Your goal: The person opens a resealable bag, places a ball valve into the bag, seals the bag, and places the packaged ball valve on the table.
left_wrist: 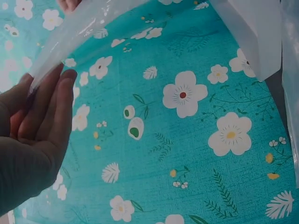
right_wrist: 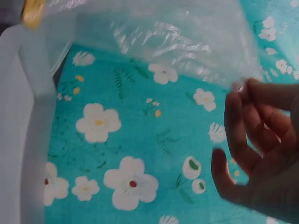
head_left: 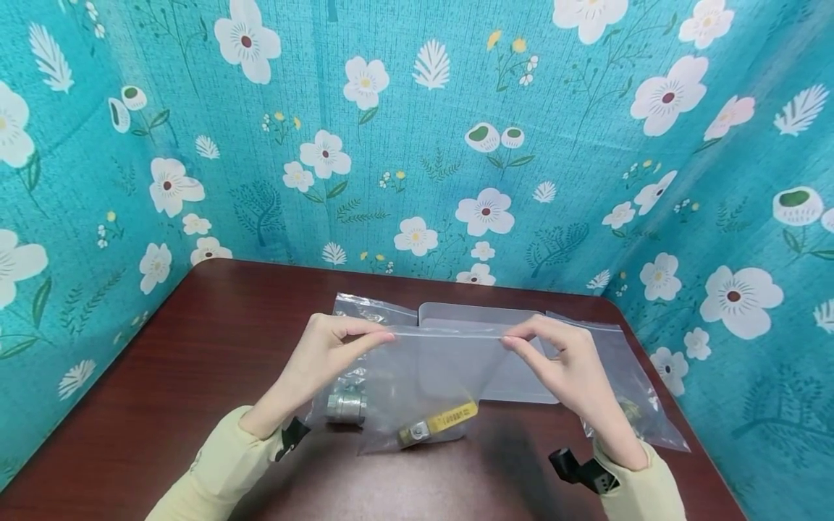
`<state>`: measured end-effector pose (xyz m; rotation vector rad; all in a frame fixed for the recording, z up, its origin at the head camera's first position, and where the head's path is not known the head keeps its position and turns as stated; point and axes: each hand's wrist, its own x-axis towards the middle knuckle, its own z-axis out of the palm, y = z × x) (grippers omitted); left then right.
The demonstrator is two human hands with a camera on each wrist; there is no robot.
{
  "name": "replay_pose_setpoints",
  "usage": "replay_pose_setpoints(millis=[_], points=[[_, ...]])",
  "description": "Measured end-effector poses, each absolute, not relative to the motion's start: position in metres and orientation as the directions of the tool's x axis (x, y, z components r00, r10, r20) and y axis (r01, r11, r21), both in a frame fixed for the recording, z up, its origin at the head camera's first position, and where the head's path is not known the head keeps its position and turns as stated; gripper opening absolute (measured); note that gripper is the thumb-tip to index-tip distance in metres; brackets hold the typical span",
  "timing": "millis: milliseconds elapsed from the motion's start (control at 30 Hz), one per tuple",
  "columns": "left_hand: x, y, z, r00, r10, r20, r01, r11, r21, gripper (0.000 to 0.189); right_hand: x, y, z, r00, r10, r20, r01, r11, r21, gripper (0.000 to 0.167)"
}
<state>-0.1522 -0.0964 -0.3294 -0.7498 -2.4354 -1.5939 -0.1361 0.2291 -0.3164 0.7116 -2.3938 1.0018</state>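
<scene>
A clear zip bag point(head_left: 433, 365) hangs upright in front of me, its zip edge stretched level between my hands. My left hand point(head_left: 329, 358) pinches the left top corner between thumb and fingers, and my right hand point(head_left: 567, 358) pinches the right one. At the bottom of this bag lies a ball valve point(head_left: 417, 433) with a yellow lever handle. In the left wrist view, the thumb and fingertips of the left hand point(left_wrist: 39, 121) meet on the bag's edge. The right wrist view has the right hand point(right_wrist: 261, 144) pinching a bag corner, other fingers loosely bent.
Behind the held bag stands a translucent white plastic tray point(head_left: 521, 383). Left of it is another clear bag point(head_left: 374, 310), with a metal pipe fitting point(head_left: 345, 407) near its lower end. A third bag point(head_left: 612, 354) with a brass-coloured piece lies right on the dark table point(head_left: 143, 383). Flowered curtains point(head_left: 404, 181) surround the table.
</scene>
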Motion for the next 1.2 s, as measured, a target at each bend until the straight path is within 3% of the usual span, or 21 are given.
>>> replay_pose_setpoints(millis=[167, 300, 367, 533, 633, 800, 900, 1200], points=[[-0.145, -0.095, -0.328, -0.816, 0.38, 0.435, 0.542, 0.243, 0.805, 0.014, -0.142, 0.239, -0.324, -0.804, -0.375, 0.462, -0.595, 0.519, -0.614, 0.028], [-0.144, -0.094, -0.329, -0.785, 0.419, 0.457, 0.574, 0.212, 0.791, 0.014, -0.146, 0.244, -0.34, -0.813, -0.496, 0.306, -0.55, 0.48, -0.683, 0.047], [-0.143, -0.093, -0.329, -0.776, 0.431, 0.46, 0.581, 0.209, 0.786, 0.015, -0.147, 0.243, -0.351, -0.784, -0.564, 0.259, -0.562, 0.469, -0.681, 0.054], [-0.143, -0.093, -0.327, -0.8, 0.431, 0.417, 0.544, 0.228, 0.808, 0.015, -0.143, 0.233, -0.388, -0.688, -0.695, 0.208, -0.639, 0.445, -0.627, 0.049], [-0.142, -0.095, -0.325, -0.83, 0.416, 0.372, 0.494, 0.239, 0.836, 0.015, -0.139, 0.229, -0.409, -0.676, -0.714, 0.183, -0.638, 0.441, -0.631, 0.047], [-0.141, -0.097, -0.322, -0.852, 0.402, 0.334, 0.451, 0.243, 0.859, 0.014, -0.138, 0.225, -0.43, -0.682, -0.699, 0.215, -0.623, 0.401, -0.671, 0.032], [-0.14, -0.099, -0.322, -0.857, 0.394, 0.332, 0.448, 0.252, 0.858, 0.015, -0.138, 0.224, -0.434, -0.633, -0.715, 0.297, -0.696, 0.356, -0.624, 0.024], [-0.141, -0.122, -0.324, -0.916, 0.305, 0.262, 0.355, 0.307, 0.883, 0.017, -0.135, 0.211, -0.439, -0.498, -0.764, 0.41, -0.79, 0.205, -0.577, 0.024]])
